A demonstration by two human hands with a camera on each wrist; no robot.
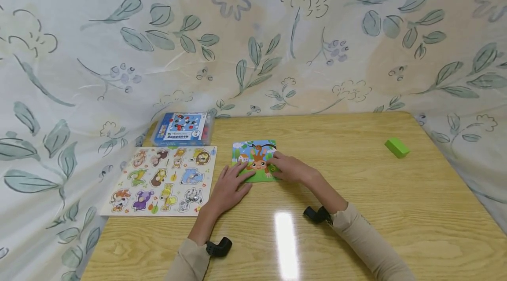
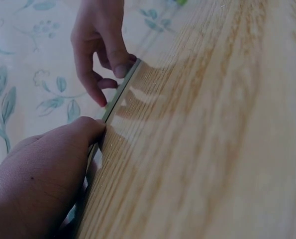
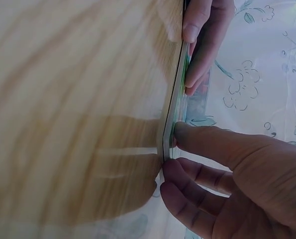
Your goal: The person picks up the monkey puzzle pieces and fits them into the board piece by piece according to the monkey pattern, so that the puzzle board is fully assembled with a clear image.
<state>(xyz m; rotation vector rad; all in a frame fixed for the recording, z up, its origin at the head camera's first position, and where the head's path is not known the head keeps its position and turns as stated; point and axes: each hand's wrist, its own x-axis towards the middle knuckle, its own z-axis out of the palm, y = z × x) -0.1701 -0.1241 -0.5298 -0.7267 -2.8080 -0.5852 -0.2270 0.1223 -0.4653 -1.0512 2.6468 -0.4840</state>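
Note:
A small square monkey puzzle lies flat on the table, showing a monkey, a house and green grass. My left hand rests on its lower left part, fingers stretched out over the picture and thumb by the near edge. Over the right edge, my right hand bends its fingers and pinches the puzzle's border. In the right wrist view, the right thumb presses on the top near a corner while the curled fingertips meet the side. The right hand covers that corner in the head view.
Left of the puzzle lies a board of animal pieces. Behind it, at the table's back left, sits a clear box with a blue molecule label. A green block stands at the right. Floral cloth hangs behind the wooden table.

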